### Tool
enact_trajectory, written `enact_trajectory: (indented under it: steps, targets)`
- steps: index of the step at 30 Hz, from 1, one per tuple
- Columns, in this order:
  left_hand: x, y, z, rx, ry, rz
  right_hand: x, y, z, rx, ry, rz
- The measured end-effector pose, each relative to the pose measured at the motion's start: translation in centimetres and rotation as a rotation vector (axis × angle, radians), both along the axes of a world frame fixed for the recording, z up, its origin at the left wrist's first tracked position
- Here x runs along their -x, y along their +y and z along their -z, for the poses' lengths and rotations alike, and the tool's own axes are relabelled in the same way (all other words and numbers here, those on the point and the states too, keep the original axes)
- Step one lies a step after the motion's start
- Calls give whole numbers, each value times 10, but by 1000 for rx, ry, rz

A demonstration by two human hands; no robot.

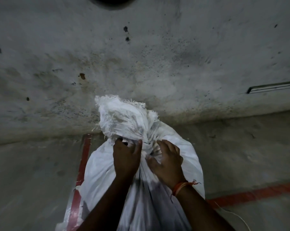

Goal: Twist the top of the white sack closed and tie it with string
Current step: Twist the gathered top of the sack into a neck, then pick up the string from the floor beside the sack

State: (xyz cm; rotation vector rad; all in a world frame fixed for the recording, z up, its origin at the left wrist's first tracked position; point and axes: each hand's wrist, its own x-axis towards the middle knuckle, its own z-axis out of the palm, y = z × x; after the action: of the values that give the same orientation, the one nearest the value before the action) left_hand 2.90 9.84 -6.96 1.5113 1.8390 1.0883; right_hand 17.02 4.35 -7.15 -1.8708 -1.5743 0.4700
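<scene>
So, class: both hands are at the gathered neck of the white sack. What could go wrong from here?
1. The frayed top could slip through the left hand and right hand, so the twisted neck may unwind.
2. The string lies on the floor behind the right arm; reaching for it may loosen the grip.

A: State the supporting surface.

B: A grey, dusty concrete floor (240, 155) meeting a stained concrete wall (141, 55) ahead of me.

A: Items resting directly on it?

B: The filled white woven sack (104, 172) stands upright before me. Red painted lines (84, 157) run under its left side and out to the right. A thin white string (240, 217) lies loose at lower right.
</scene>
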Motion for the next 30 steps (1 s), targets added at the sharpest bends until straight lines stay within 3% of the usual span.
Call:
enact_trajectory:
  steps: [3, 5, 8, 11, 16, 24, 30]
  targets:
    - [-6, -33, -13, 48, 104, -119, -7, -8, -10, -9, 11, 13]
    - [-14, -55, -21, -78, 111, -81, -17, -13, -16, -31, 66, 19]
    - [-33, -71, -25, -204, 55, 99, -40, -24, -25, -76, 123, 16]
    - [-65, -76, -28, -185, -101, 345, -70, -36, -32, -94, 174, 40]
    - [-138, -76, -18, -131, -185, 703, -135, -53, -28, -128, 165, 143]
    - [-272, -80, 69, 22, -197, 967, -255, -107, 58, -35, 196, 362]
    - [-326, -99, 169, 333, -76, 1068, -314, -153, 166, 200, 250, 485]
